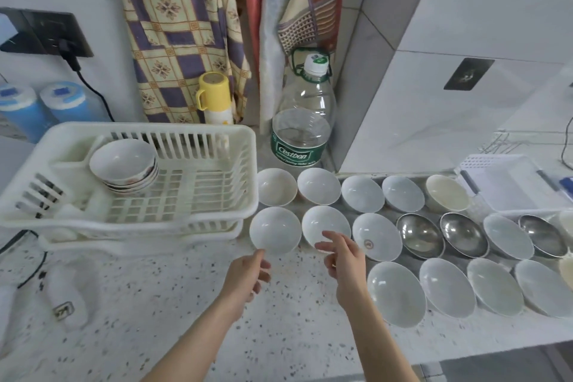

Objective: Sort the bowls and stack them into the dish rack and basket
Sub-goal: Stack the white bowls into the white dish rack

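A white plastic dish rack stands at the left and holds a stack of patterned bowls. Several white bowls and three steel bowls lie in rows on the counter to its right. My left hand hovers just below a white bowl, fingers loosely curled, holding nothing. My right hand reaches over the near rim of the neighbouring white bowl, fingers spread and empty. A white basket sits at the far right.
A large clear water bottle and a yellow-capped flask stand behind the bowls against hanging cloths. Two blue containers and a plugged-in cable are at the left. The speckled counter's front edge runs near my forearms.
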